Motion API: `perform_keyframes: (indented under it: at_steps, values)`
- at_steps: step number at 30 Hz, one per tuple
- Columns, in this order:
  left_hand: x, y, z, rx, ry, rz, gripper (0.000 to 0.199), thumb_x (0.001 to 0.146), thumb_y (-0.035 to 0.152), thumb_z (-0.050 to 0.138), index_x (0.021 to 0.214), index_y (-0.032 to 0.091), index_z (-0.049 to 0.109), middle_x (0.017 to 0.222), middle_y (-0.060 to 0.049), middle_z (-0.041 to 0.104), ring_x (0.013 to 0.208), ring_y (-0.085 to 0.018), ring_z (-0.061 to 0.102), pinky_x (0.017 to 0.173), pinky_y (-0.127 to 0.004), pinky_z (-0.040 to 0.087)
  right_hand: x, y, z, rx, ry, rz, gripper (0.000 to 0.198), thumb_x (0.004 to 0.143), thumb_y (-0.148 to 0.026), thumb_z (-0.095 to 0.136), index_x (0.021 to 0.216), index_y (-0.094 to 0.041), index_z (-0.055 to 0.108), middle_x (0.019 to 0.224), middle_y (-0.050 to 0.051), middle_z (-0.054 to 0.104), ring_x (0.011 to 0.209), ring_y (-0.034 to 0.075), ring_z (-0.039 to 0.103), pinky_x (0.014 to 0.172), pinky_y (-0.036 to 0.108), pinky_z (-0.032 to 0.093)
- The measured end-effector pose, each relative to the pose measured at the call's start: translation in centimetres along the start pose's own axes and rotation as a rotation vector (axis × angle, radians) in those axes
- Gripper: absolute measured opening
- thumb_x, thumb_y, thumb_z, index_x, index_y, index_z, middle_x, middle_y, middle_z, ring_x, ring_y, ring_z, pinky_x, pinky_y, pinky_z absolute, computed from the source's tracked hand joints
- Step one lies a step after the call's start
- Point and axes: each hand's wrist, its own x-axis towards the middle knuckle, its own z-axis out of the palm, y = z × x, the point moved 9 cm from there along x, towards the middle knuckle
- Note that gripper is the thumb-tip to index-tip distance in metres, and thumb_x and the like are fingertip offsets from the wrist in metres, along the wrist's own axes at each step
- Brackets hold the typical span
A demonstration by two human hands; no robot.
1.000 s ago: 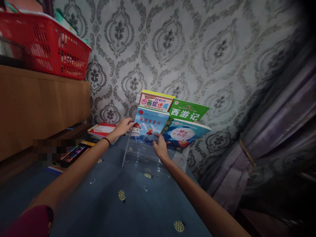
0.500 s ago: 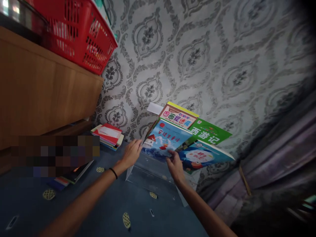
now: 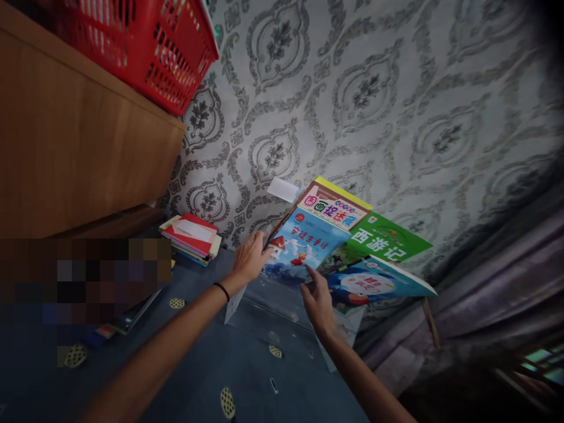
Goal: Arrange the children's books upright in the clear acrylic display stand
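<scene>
A blue picture book point(image 3: 288, 258) with a red-roofed house on its cover leans in a clear plastic stand point(image 3: 264, 320). At its left edge is my left hand point(image 3: 249, 258), closed, with the thumb on the cover side and the fingers at the edge, partly hidden. My right hand point(image 3: 318, 299) holds nothing; its index finger reaches the lower front of that cover and the others are loosely bent. Behind stands a brown book with a yellow top edge point(image 3: 330, 205). To the right, a green book point(image 3: 392, 238) and a darker blue book point(image 3: 365, 282) tilt outward.
A stack of books point(image 3: 194, 235) with a red one on top lies by the patterned wall point(image 3: 370, 94). A red basket point(image 3: 176, 59) sits on a wooden cabinet point(image 3: 88, 135) at left. Further books point(image 3: 136, 311) lie on the blue patterned surface point(image 3: 189, 364); a curtain point(image 3: 476, 299) hangs right.
My left hand has shifted right and up along the blue book's left edge, its thumb now over the cover. My right hand stays near the cover's lower front. The view has turned slightly.
</scene>
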Motion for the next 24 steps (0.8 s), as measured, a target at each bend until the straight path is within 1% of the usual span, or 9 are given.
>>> perform_keyframes:
  at_steps: [5, 10, 13, 16, 18, 20, 22, 24]
  values:
    - [0.3, 0.5, -0.2, 0.054, -0.009, -0.013, 0.024, 0.094, 0.033, 0.060, 0.112, 0.017, 0.054, 0.115, -0.010, 0.065, 0.108, -0.024, 0.063, 0.087, -0.034, 0.049, -0.1, 0.5, 0.4, 0.021, -0.001, -0.031, 0.055, 0.084, -0.038, 0.051, 0.135, -0.020, 0.056, 0.138, 0.016, 0.054, 0.127, 0.032, 0.053, 0.100, 0.051, 0.049]
    - [0.1, 0.7, -0.3, 0.068, -0.008, -0.026, 0.025, 0.095, 0.033, 0.060, 0.113, 0.018, 0.053, 0.120, -0.010, 0.064, 0.112, -0.024, 0.062, 0.089, -0.033, 0.048, -0.8, 0.2, 0.7, -0.069, 0.021, -0.058, 0.053, 0.087, -0.040, 0.050, 0.136, -0.019, 0.057, 0.146, 0.018, 0.047, 0.138, 0.035, 0.043, 0.109, 0.056, 0.040]
    - [-0.1, 1.0, -0.5, 0.073, 0.004, -0.034, 0.028, 0.094, 0.034, 0.060, 0.115, 0.017, 0.052, 0.118, -0.010, 0.064, 0.111, -0.024, 0.062, 0.088, -0.033, 0.048, -1.6, -1.4, 0.6, -0.141, 0.039, -0.099, 0.055, 0.090, -0.040, 0.048, 0.138, -0.013, 0.054, 0.154, 0.022, 0.035, 0.144, 0.038, 0.034, 0.112, 0.059, 0.035]
    - [-0.4, 1.4, -0.7, 0.091, 0.017, -0.044, 0.025, 0.094, 0.032, 0.061, 0.112, 0.018, 0.052, 0.115, -0.010, 0.064, 0.109, -0.023, 0.061, 0.087, -0.033, 0.047, -2.3, -4.2, 0.0, -0.190, 0.066, -0.194, 0.054, 0.093, -0.037, 0.047, 0.140, -0.012, 0.050, 0.159, 0.024, 0.024, 0.148, 0.040, 0.026, 0.113, 0.062, 0.032]
    - [-0.5, 1.9, -0.8, 0.115, 0.020, -0.043, 0.020, 0.094, 0.031, 0.060, 0.108, 0.018, 0.053, 0.114, -0.010, 0.063, 0.109, -0.023, 0.061, 0.087, -0.033, 0.046, -2.3, -6.1, -0.1, -0.197, 0.057, -0.289, 0.052, 0.094, -0.034, 0.047, 0.140, -0.012, 0.049, 0.160, 0.024, 0.025, 0.149, 0.039, 0.025, 0.114, 0.062, 0.031]
    - [-0.6, 2.2, -0.8, 0.131, 0.022, -0.042, 0.018, 0.095, 0.031, 0.059, 0.107, 0.019, 0.053, 0.114, -0.009, 0.062, 0.108, -0.023, 0.060, 0.088, -0.033, 0.046, -2.2, -7.4, 0.2, -0.179, 0.025, -0.366, 0.048, 0.093, -0.030, 0.046, 0.138, -0.013, 0.051, 0.157, 0.024, 0.032, 0.147, 0.038, 0.030, 0.114, 0.061, 0.032]
    - [-0.7, 2.3, -0.8, 0.138, 0.023, -0.045, 0.018, 0.095, 0.032, 0.059, 0.107, 0.020, 0.053, 0.114, -0.009, 0.061, 0.108, -0.023, 0.060, 0.087, -0.033, 0.046, -1.9, -7.8, 1.0, -0.148, -0.018, -0.392, 0.046, 0.091, -0.028, 0.047, 0.135, -0.013, 0.053, 0.154, 0.023, 0.038, 0.145, 0.037, 0.035, 0.114, 0.059, 0.034]
    - [-0.9, 2.2, -0.9, 0.141, 0.022, -0.047, 0.017, 0.095, 0.031, 0.058, 0.107, 0.020, 0.053, 0.114, -0.009, 0.061, 0.106, -0.022, 0.060, 0.087, -0.033, 0.046, -1.8, -7.6, 1.8, -0.116, -0.051, -0.383, 0.046, 0.089, -0.028, 0.048, 0.133, -0.014, 0.054, 0.153, 0.023, 0.040, 0.143, 0.037, 0.039, 0.112, 0.060, 0.037]
